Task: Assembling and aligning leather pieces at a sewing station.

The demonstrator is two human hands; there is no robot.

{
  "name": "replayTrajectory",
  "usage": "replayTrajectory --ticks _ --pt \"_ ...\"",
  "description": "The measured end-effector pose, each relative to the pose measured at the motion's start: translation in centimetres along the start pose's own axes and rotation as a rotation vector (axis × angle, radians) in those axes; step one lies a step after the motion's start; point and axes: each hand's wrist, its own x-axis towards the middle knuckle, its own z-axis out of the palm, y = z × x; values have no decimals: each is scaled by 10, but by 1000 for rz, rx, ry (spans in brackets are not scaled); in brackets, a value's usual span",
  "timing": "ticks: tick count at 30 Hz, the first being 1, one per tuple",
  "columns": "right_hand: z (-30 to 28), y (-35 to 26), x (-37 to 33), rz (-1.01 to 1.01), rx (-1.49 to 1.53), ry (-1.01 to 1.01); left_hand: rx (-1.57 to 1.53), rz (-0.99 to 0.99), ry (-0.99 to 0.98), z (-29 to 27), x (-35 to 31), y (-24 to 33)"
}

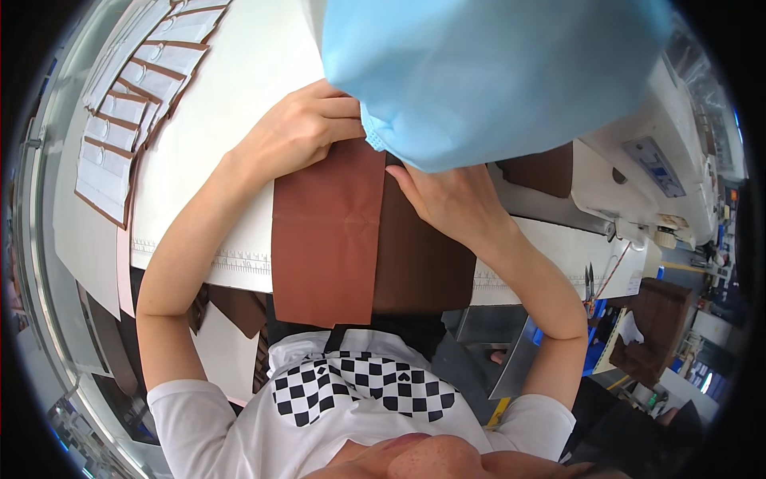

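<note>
A reddish-brown fabric piece [325,239] lies lengthwise in front of me, its near end hanging past the table edge. It overlaps a wider dark brown fabric piece [423,259] on its right. My left hand [307,132] is at the far left part of the reddish-brown piece, fingers bent and closed on it, tips partly covered. On the dark brown piece rests my right hand [456,199], its thumb stretched toward the seam between the two colours. A large light blue cloth-like thing [495,72], close to the camera, hides my right fingers and the far ends of the fabric.
A white sewing machine [662,152] stands at the right, with another dark brown piece [538,169] beside it. Small scissors [589,281] are near the right table edge. Several white pieces with brown edging [108,172] overlap at the left. A ruler strip [243,259] runs along the table's front.
</note>
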Motion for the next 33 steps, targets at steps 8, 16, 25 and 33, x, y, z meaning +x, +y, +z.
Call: replayTrajectory --ticks 8,16,25,33 --pt "-1 0 8 -19 -111 4 -21 65 -23 0 4 -8" --pt "-19 -107 -88 47 75 -101 -77 51 -170 -8 -52 100" --pt "26 -119 -109 -29 -142 350 -35 -45 -101 -17 -96 152" --pt "18 -117 -106 -128 -65 390 -44 -31 -39 -16 -95 155"
